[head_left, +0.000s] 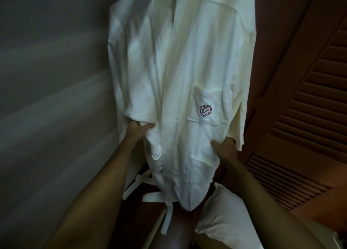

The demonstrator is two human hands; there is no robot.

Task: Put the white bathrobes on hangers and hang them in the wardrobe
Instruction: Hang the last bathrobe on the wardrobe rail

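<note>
A white bathrobe (180, 76) hangs upright between a grey wall (47, 79) and a slatted wooden door (304, 102); the left hand (138, 131) and right hand (224, 148) each pinch its fabric at waist height, belt (150, 194) dangling below

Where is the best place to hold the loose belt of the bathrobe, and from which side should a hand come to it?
Probably the belt's flat crossing strips below the bathrobe's left front, coming from the left. They hang clear of the cloth there, and the left hand, now gripping the robe, is nearest. The right hand grips the other side.
</note>
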